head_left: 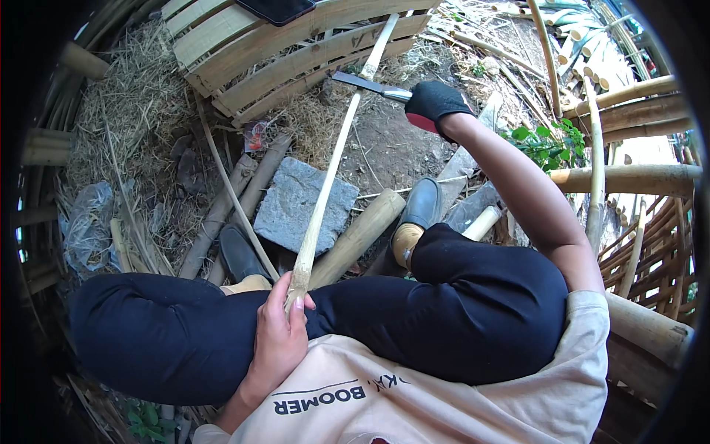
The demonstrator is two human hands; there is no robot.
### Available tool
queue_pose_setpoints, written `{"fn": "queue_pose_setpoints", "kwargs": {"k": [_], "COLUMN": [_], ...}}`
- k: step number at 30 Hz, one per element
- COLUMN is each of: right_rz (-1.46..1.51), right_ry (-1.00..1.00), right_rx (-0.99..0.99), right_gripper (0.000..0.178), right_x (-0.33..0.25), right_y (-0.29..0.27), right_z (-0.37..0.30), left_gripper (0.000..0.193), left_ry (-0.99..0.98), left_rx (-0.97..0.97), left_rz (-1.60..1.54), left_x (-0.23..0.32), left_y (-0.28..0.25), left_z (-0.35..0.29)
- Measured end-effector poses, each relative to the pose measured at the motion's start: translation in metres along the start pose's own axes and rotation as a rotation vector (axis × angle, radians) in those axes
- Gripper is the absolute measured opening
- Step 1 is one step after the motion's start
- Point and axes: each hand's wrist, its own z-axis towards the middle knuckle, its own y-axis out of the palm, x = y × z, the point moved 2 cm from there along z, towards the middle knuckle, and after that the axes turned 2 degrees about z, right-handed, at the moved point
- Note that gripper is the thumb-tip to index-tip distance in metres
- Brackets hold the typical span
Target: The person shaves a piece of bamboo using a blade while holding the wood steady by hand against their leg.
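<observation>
A long pale bamboo strip point(330, 177) runs from my lap up and away to the wooden crate. My bare left hand point(282, 325) is closed round its near end, thumb on top. My right hand point(436, 107), in a black and red glove, grips a knife point(347, 78) held out at arm's length. The knife's blade points left and lies across the far part of the strip; whether its edge is cutting in cannot be made out. Below the strip's middle a grey stone block point(296, 207) rests on the ground.
The slatted wooden crate point(259, 66) stands at the far side with a dark phone point(277, 6) on top. A thick bamboo pole point(362, 237) lies between my shoes. Dry straw point(126, 111) and a crumpled plastic bag point(89, 222) lie left; bamboo rails point(629, 180) and a green plant point(547, 144) are right.
</observation>
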Motion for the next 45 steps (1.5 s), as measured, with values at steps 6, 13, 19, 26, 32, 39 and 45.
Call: {"fn": "queue_pose_setpoints", "kwargs": {"k": [6,13,19,26,32,39,45], "right_rz": [0.214,0.305,0.205,0.294,0.554,0.445,0.357], "right_ry": [-0.21,-0.341,-0.606,-0.197,-0.082,-0.299,-0.412], "right_rx": [0.046,-0.096,-0.154,-0.078,-0.141,0.077,-0.081], "right_gripper": [0.048,0.043,0.028,0.029,0.041,0.038,0.043], "right_x": [-0.028,-0.067,-0.077,-0.054,-0.035,-0.051,-0.054], "right_y": [0.023,0.043,0.061,0.068,0.078,0.069,0.074], "right_z": [-0.03,-0.092,-0.097,-0.066,-0.072,-0.097,-0.094], "left_gripper": [0.04,0.039,0.04,0.043,0.04,0.037,0.037], "left_ry": [0.007,-0.069,-0.199,-0.146,-0.017,-0.026,-0.097], "left_rx": [0.001,0.006,-0.023,-0.02,-0.001,-0.003,-0.028], "left_rz": [-0.039,-0.155,-0.449,-0.304,-0.14,-0.152,-0.216], "left_x": [0.0,-0.001,-0.001,-0.003,0.0,0.003,0.0], "left_y": [0.001,-0.005,-0.009,-0.005,-0.003,0.002,0.003], "left_z": [0.0,-0.004,-0.008,-0.006,-0.002,0.002,0.002]}}
